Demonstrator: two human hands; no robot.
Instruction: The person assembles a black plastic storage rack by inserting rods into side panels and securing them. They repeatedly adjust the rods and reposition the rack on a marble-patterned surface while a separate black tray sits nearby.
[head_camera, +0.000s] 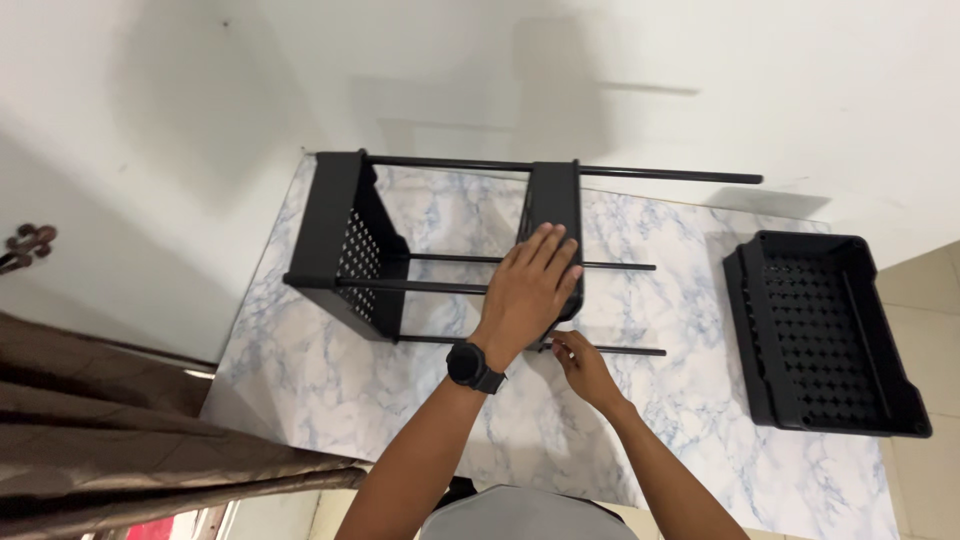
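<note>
Right now a half-built black rack (440, 250) lies on its side on the marble-patterned counter (330, 390), toward the far left corner, its thin rods running left to right, parallel to the counter's far edge. Two perforated trays are threaded on those rods: one tray (345, 240) at the rack's left end, and a second tray (552, 215) near the middle. The left hand (532, 285), with a dark watch (472, 366) on its wrist, lies flat with fingers spread on that middle tray, pressing it from above. The right hand (580, 365) sits just beside and nearer to the person, its fingertips pinched on the near rod (625, 350) where it leaves the tray. So the rod's long axis runs off to the right from the right hand, its free end pointing toward the counter's right edge. The longest rod (670, 174) reaches farthest right along the far edge. A third black tray (822, 330) lies apart on the right end of the counter, open side up, its long axis running front to back.
</note>
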